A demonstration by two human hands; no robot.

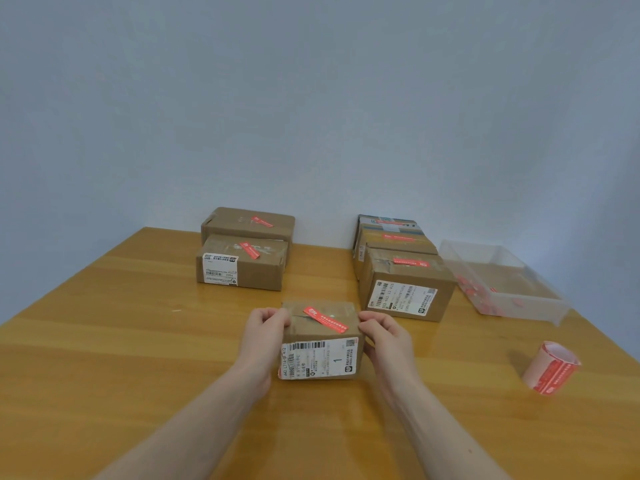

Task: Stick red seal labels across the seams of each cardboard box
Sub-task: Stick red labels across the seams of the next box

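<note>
A small brown cardboard box (320,337), sealed with a red seal label (325,319) laid diagonally across its top seam, is held near the front middle of the yellow wooden bench (104,341). The left hand (265,329) is closed in a grip on the box's left upper edge; the right hand (382,332) grasps its right upper edge. Behind, at left, two labelled brown boxes (242,251) are set against the pale wall (311,98). At right, a row of labelled boxes (401,271) is seen, then a clear plastic tray (502,282) at the bench's right edge. A red label roll (550,368) lies nearer. Open bench is left at the far left and front.
</note>
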